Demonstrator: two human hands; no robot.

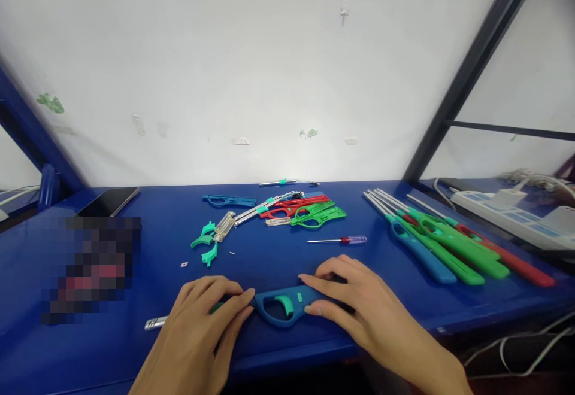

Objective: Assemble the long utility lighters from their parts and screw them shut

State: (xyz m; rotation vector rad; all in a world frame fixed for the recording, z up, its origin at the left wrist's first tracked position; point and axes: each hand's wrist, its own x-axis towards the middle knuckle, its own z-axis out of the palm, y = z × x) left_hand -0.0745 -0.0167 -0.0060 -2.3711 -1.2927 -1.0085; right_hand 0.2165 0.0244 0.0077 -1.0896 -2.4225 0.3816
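A blue long-nosed lighter point(282, 308) with a green trigger lies along the front edge of the blue table point(148, 251). My left hand point(204, 323) covers its metal-tube end, fingers curled down on it; the tube tip point(155, 323) sticks out to the left. My right hand point(354, 305) presses flat-curved fingers over the handle end. Both hands hold the lighter down against the table.
Loose lighter shells in blue, red and green point(305, 209), green triggers point(204, 242) and metal tubes lie mid-table. A small screwdriver point(341, 240) lies behind my right hand. Several finished lighters point(444, 245) lie at the right, a power strip point(507, 215) beyond. A phone point(110, 201) is back left.
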